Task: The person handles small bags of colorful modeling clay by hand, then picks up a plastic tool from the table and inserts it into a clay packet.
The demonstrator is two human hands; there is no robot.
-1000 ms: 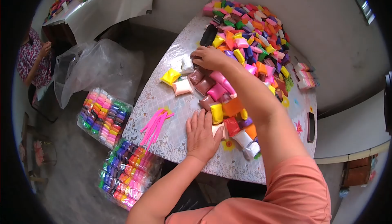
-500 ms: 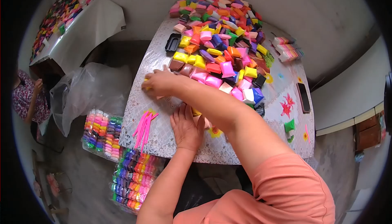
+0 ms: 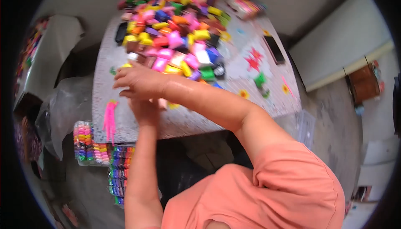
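Observation:
Many small colourful packets [image 3: 174, 39] are heaped on the table [image 3: 246, 41], spreading toward its near edge. My right hand [image 3: 140, 80], fingers spread, reaches across to the left over the near end of the packets, beside a white packet [image 3: 133, 56]. Anything under its palm is hidden. My left hand [image 3: 144, 108] lies below and partly behind the right one, near a pale packet [image 3: 162, 103]; its fingers are mostly covered and blurred. Pink strips [image 3: 109, 120] lie to the left of my hands.
A black phone [image 3: 273, 49], a green packet [image 3: 260, 80] and a packet bundle [image 3: 244, 6] are on the table's right side. Filled clear trays [image 3: 85, 143] stand below the left edge, near a plastic bag [image 3: 67, 103]. Part of a person [image 3: 28, 141] shows at the far left.
The view has turned, so the table appears farther left and higher. My right hand has moved leftward over the near packets, and my left hand is now partly behind it.

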